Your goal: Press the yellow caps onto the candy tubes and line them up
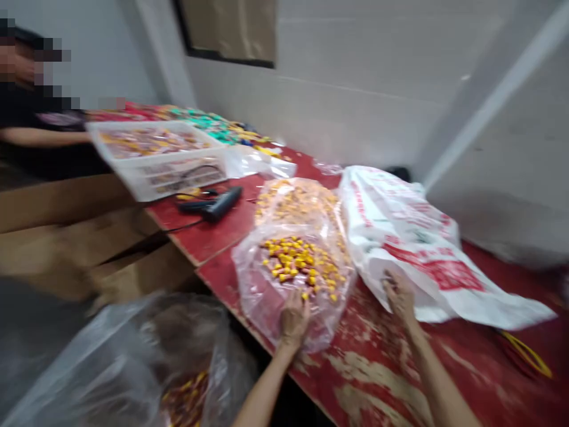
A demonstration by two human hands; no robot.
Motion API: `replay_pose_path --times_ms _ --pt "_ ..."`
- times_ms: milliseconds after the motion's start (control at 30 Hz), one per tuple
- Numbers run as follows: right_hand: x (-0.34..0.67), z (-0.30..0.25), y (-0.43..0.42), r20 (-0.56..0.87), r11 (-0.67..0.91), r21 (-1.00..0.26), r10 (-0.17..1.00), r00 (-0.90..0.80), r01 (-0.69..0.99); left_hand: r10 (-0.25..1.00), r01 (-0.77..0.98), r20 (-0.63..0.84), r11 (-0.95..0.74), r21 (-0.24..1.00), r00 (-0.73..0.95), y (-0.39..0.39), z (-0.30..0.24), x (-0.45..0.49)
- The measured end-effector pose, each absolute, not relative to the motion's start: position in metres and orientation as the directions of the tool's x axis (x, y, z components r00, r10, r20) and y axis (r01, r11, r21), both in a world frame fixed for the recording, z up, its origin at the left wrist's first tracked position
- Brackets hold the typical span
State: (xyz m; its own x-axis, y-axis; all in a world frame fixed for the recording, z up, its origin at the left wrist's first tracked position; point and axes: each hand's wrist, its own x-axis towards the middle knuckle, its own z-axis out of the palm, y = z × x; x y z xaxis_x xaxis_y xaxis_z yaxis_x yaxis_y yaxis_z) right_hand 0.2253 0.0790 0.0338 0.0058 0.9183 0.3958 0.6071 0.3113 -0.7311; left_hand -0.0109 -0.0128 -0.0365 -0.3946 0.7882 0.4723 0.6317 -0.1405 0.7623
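The frame is motion-blurred. My left hand (pixel 293 320) rests on the near edge of a clear plastic bag (pixel 267 290) full of small yellow pieces (pixel 297 261), with its fingers reaching into the pile. My right hand (pixel 399 295) lies on the lower edge of a large white sack with red print (pixel 413 237). Whether it grips the sack is unclear. Both bags lie on a worn red table (pixel 382 362).
A second clear bag (pixel 133 367) hangs below the table's near edge at lower left. A black handheld tool with a cord (pixel 213 204) and a white crate (pixel 164 157) sit farther back. Another person's arm (pixel 44 136) reaches in at far left. Cardboard boxes (pixel 66 231) stand left.
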Motion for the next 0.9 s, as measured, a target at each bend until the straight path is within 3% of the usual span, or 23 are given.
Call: replay_pose_path --times_ms 67,167,233,300,367,433,500,600,700,900 --pt "0.252 0.035 0.043 0.277 0.197 -0.838 0.957 0.086 0.509 0.785 0.586 0.465 -0.163 0.794 -0.410 -0.005 -0.041 -0.013" --pt "0.251 0.025 -0.004 0.003 -0.016 -0.992 0.989 0.151 0.123 0.753 0.543 0.490 -0.212 0.812 -0.439 -0.009 -0.038 -0.015" --pt "0.245 0.017 -0.030 -0.104 -0.096 -0.994 0.980 0.169 -0.056 0.733 0.538 0.510 -0.234 0.810 -0.450 -0.023 -0.029 -0.013" --pt "0.243 0.013 -0.052 -0.148 -0.129 -0.984 0.976 0.160 -0.121 0.755 0.506 0.502 -0.263 0.821 -0.421 -0.042 -0.016 -0.004" --pt "0.244 0.013 -0.069 -0.176 -0.155 -0.977 0.974 0.141 -0.144 0.840 0.352 0.411 -0.287 0.891 -0.354 -0.063 -0.002 0.013" --pt "0.245 0.016 -0.082 -0.199 -0.185 -0.975 0.974 0.111 -0.125 0.937 0.091 0.252 -0.237 0.967 -0.243 -0.082 0.009 0.034" --pt "0.243 0.020 -0.091 -0.180 -0.178 -0.983 0.982 0.064 -0.035 0.986 -0.117 0.111 -0.126 0.985 -0.123 -0.097 0.017 0.054" --pt "0.239 0.028 -0.101 -0.099 -0.098 -0.989 0.995 -0.006 0.109 0.999 -0.278 -0.045 0.038 0.960 -0.018 -0.109 0.021 0.075" --pt "0.235 0.031 -0.108 -0.057 -0.060 -0.978 0.998 0.019 0.201 0.992 -0.348 -0.128 0.113 0.931 -0.022 -0.114 0.018 0.088" --pt "0.229 0.022 -0.113 -0.085 -0.086 -0.977 0.996 0.014 0.194 0.991 -0.235 -0.078 0.050 0.971 -0.111 -0.126 0.012 0.101"
